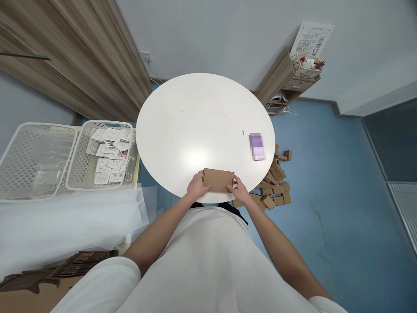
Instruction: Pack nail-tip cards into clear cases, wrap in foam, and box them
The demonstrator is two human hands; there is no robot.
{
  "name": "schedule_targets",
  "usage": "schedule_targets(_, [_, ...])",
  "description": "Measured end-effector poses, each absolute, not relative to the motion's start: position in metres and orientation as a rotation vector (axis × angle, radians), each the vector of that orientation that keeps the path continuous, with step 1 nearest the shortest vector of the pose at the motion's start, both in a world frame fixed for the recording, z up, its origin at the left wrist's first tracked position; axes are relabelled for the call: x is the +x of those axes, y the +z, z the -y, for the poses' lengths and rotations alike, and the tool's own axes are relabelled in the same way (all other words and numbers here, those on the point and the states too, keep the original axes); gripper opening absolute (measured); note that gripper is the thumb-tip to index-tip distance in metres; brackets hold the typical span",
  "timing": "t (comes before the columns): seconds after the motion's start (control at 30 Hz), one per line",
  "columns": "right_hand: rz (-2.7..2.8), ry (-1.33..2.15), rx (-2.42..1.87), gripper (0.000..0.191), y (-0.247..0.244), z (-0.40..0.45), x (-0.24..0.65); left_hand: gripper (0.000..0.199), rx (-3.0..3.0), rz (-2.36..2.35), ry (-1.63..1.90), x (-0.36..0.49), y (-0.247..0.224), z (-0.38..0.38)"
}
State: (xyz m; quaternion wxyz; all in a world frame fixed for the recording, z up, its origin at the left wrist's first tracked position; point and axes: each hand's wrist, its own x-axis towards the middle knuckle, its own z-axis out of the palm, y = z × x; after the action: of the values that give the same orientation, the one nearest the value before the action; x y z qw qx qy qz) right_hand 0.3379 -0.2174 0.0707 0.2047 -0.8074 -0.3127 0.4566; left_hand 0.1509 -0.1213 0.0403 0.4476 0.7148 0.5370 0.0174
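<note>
A small brown cardboard box (218, 180), closed, lies at the near edge of the white round table (205, 117). My left hand (197, 186) grips its left end, thumb on the near side and fingers around the far corner. At the right end my right hand (239, 190) holds it the same way, with the thumb on the near corner. Whatever is inside the box is hidden. Further right on the table lies a purple and pink item (257, 147), blurred so that its kind cannot be made out.
On my left stand a white basket (73, 174) of printed packets, another basket (16, 130) with clear packaging, and white sheets (71, 217). Flattened cardboard (65, 271) lies below. Several cardboard boxes (276, 189) are heaped on the floor at right. A wooden cabinet (276, 80) stands behind.
</note>
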Motion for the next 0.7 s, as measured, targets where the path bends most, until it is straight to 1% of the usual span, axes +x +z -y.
schedule_targets(0.1, [0.886,1.285,-2.176,0.074,0.063,0.223,0.341,0.072,1.794,-1.328,0.035,0.157,0.043,0.12])
schedule_targets(0.2, [0.857,1.294,-2.126,0.072,0.059,0.237,0.356,0.07,1.809,-1.313,0.03,0.173,0.053,0.124])
schedule_targets(0.3, [0.882,1.221,-2.153,0.067,0.061,0.259,0.387,0.069,1.798,-1.296,-0.022,0.204,0.068,0.133])
schedule_targets(0.43, [0.851,1.048,-2.194,0.06,0.067,0.296,0.443,0.068,1.857,-1.185,-0.1,0.268,0.084,0.148])
schedule_targets(0.57, [0.68,0.94,-2.205,0.054,0.071,0.341,0.5,0.064,1.931,-0.991,-0.235,0.351,0.087,0.167])
schedule_targets(0.7, [0.428,0.852,-2.189,0.055,0.071,0.386,0.552,0.064,2.005,-0.82,-0.328,0.437,0.083,0.191])
